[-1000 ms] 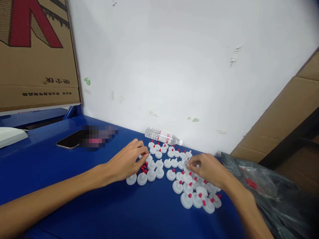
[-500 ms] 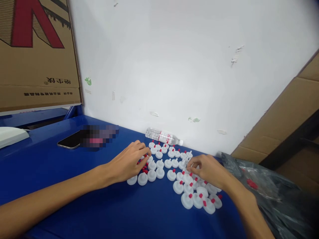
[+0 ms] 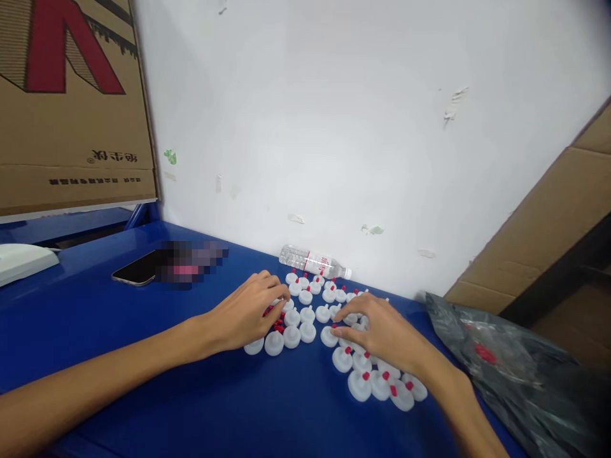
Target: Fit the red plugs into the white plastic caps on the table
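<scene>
My left hand (image 3: 252, 305) is closed, its thumb and fingers curled together above a small pile of red caps (image 3: 278, 326). What its fingertips hold, if anything, is hidden. Beside it stand several round white plastic pieces with narrow spouts (image 3: 291, 337), without red caps. On the right, my right hand (image 3: 375, 324) is open, thumb and forefinger apart at the spout of a white piece (image 3: 328, 337) with a red tip. More red-tipped white pieces (image 3: 359, 386) stand under and in front of this hand, some of them covered by it.
A clear plastic bottle (image 3: 315, 262) lies along the wall behind the pieces. Farther left are a phone (image 3: 136, 268) and a white device (image 3: 26, 262). A dark plastic bag (image 3: 520, 381) lies at the right, near cardboard (image 3: 539, 216). A large carton (image 3: 76, 140) stands at the left.
My right hand has shifted left, from the back of the red-tipped group to its left edge, and its thumb and forefinger have spread. My left hand has stayed in nearly the same place.
</scene>
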Available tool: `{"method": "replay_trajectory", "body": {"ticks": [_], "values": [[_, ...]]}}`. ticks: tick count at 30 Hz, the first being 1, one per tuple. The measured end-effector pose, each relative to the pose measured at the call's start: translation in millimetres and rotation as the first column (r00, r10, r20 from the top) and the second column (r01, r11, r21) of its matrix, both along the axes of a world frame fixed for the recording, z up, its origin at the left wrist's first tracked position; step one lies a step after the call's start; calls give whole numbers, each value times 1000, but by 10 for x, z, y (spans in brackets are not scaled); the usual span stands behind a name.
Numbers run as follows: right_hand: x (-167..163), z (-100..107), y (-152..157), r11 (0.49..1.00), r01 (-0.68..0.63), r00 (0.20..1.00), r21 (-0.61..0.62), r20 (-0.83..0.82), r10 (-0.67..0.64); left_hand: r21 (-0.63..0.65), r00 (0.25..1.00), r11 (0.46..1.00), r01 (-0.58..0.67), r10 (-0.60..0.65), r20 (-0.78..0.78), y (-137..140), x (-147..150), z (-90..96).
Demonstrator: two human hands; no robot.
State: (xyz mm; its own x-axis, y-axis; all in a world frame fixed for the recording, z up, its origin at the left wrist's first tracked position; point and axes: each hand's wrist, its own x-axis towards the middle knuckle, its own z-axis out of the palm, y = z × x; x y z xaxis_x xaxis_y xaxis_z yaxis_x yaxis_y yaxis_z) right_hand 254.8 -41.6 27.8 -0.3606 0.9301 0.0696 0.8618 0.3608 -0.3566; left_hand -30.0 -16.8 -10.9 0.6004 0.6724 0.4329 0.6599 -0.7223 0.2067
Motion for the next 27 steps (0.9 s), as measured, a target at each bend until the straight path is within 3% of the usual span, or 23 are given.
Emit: {"method": "replay_trajectory", "body": {"ticks": [5,12,14,17,20,27], "values": [[-101,-69,-25,994,-98,995,43,-12,99,17,999,1000,19,-19,42,-19,16,46],[-257,-36,-111,976,-12,987,217,-154,46,64,991,995,81,-88,104,-136,54,119],[-357,-66,-133,953,-93,984,288,-117,132,78,991,992,100,-107,86,-186,70,124],[-509,-124,-178,869,-245,962,429,-6,274,102,990,986,129,-133,40,-233,94,119],[-605,-165,-220,798,-305,945,519,62,321,126,987,980,152,-157,28,-233,102,108],[-626,-210,-227,763,-290,953,578,99,287,111,987,982,151,-157,45,-215,98,104]]}}
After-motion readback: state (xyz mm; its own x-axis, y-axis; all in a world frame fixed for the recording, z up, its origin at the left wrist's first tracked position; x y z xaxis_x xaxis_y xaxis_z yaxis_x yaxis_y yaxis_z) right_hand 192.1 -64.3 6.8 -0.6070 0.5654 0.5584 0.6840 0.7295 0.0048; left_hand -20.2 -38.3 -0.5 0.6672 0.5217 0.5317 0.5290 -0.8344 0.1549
